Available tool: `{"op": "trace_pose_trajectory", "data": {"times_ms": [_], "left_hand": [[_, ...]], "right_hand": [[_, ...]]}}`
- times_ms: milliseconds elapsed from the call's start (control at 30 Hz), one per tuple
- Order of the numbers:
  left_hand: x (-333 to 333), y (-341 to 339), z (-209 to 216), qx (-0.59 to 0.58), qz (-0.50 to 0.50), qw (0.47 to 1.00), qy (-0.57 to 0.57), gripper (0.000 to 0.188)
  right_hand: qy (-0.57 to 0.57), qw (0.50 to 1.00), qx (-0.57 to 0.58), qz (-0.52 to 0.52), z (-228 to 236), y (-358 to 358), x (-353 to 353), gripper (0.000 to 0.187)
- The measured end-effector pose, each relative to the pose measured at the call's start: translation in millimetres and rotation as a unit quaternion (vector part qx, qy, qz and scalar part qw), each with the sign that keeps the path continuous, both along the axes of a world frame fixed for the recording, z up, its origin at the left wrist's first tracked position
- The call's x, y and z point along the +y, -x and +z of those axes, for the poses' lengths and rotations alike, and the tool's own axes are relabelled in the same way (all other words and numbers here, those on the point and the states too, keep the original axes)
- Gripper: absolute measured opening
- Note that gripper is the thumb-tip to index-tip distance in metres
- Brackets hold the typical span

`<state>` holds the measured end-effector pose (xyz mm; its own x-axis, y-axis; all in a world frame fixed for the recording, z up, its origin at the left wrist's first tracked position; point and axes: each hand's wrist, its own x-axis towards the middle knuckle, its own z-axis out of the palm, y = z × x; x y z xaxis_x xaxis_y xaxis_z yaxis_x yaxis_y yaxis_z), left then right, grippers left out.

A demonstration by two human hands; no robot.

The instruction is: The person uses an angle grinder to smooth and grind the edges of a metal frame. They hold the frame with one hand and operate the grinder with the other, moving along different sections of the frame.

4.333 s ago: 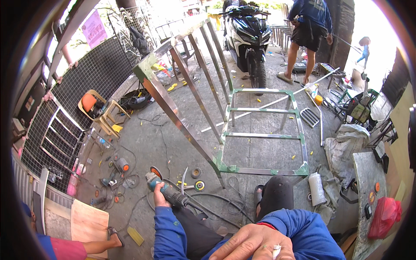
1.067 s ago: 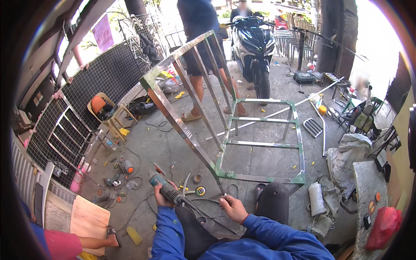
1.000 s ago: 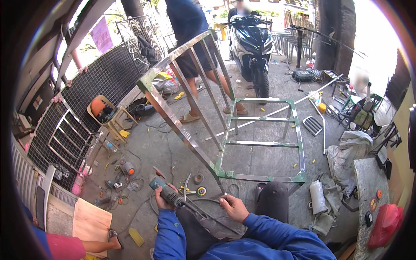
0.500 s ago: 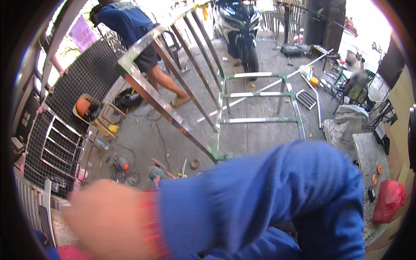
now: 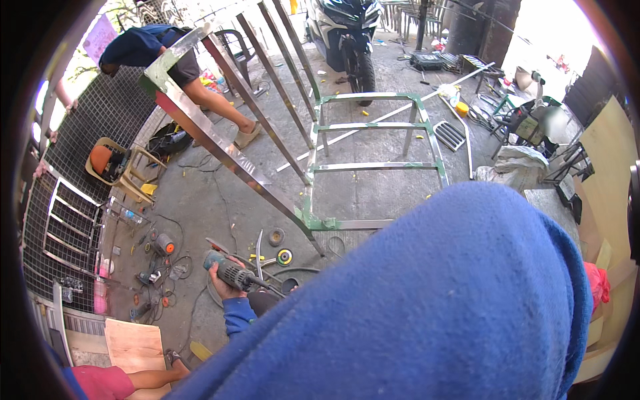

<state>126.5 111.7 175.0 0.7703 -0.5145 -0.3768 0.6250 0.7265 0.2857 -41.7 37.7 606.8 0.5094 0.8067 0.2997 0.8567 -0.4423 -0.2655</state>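
Observation:
My left hand [image 5: 225, 288] is wrapped round the body of a teal and dark grey angle grinder [image 5: 235, 272], held low over the concrete floor. The raised blue sleeve [image 5: 427, 293] of my right arm fills the lower right and middle. My right hand lies outside the picture. Ahead stands a shiny metal frame of square tubes [image 5: 373, 167], ladder-like, with green patches at its joints. Just beyond the grinder lie a disc with a yellow-green rim [image 5: 285, 257], a dark round wheel [image 5: 276, 236] and a curved pale strip [image 5: 259, 252].
A co-worker in a dark blue top [image 5: 137, 47] bends over at far left. Someone's leg and red clothing [image 5: 100, 381] show at lower left. Cords and power tools [image 5: 163, 245] lie left, near a plastic chair [image 5: 120, 167]. A motorcycle [image 5: 350, 40] stands behind the frame.
My right arm has swung up and its blurred hand has left the picture at lower left. My left hand and the grinder have come into clear sight. The co-worker bends lower.

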Motion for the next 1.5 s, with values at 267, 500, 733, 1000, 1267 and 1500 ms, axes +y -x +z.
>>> {"op": "trace_pose_trajectory", "data": {"times_ms": [267, 500, 733, 1000, 1267, 1500], "left_hand": [[11, -2, -7, -0.071, -0.09, 0.993, -0.01, 0.043], [-3, 9, 6, -0.062, -0.022, 0.996, -0.053, 0.04], [5, 6, 2, -0.085, -0.066, 0.993, -0.056, 0.04], [16, 1, -4, -0.072, -0.068, 0.986, -0.132, 0.042], [0, 2, -3, -0.016, -0.02, 0.991, -0.132, 0.039], [-4, 9, -1, -0.039, 0.003, 0.996, -0.074, 0.043]], "right_hand": [[0.011, 1.0, 0.014, 0.004, -1, -5, 1, 0.031], [0.001, 0.998, 0.026, -0.052, -6, -20, -14, 0.034], [-0.354, 0.894, 0.052, -0.27, -160, 1, -151, 0.026], [-0.442, 0.694, 0.365, -0.436, -359, 115, -158, 0.033], [-0.381, 0.722, 0.357, -0.454, -429, 108, -165, 0.041], [-0.253, 0.727, 0.38, -0.512, -426, 99, -162, 0.037]]}}
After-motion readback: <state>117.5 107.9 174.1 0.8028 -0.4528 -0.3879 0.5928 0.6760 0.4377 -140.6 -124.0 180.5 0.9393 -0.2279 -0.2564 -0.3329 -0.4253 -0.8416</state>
